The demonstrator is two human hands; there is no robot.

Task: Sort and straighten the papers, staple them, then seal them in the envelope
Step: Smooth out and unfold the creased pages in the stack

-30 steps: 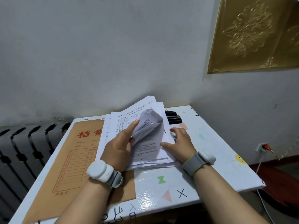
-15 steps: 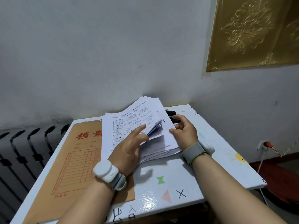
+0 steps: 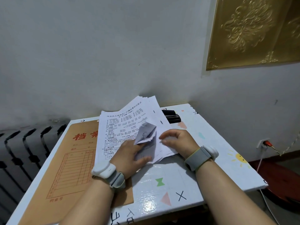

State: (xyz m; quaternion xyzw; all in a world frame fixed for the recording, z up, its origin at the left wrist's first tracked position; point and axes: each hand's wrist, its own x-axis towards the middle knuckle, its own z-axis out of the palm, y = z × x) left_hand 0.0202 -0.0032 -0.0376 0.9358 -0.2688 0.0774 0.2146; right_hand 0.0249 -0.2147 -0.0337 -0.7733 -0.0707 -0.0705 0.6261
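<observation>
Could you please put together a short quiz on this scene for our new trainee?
1. True or false: the black stapler lies on the table beyond the papers.
2. Where is the brown file envelope? A) left of the papers, partly under them; B) right of the papers; C) leaning on the wall.
3. Which hand's grip curls up a corner of the sheets?

Key: 1 true. 2 A. 3 the left hand.
</observation>
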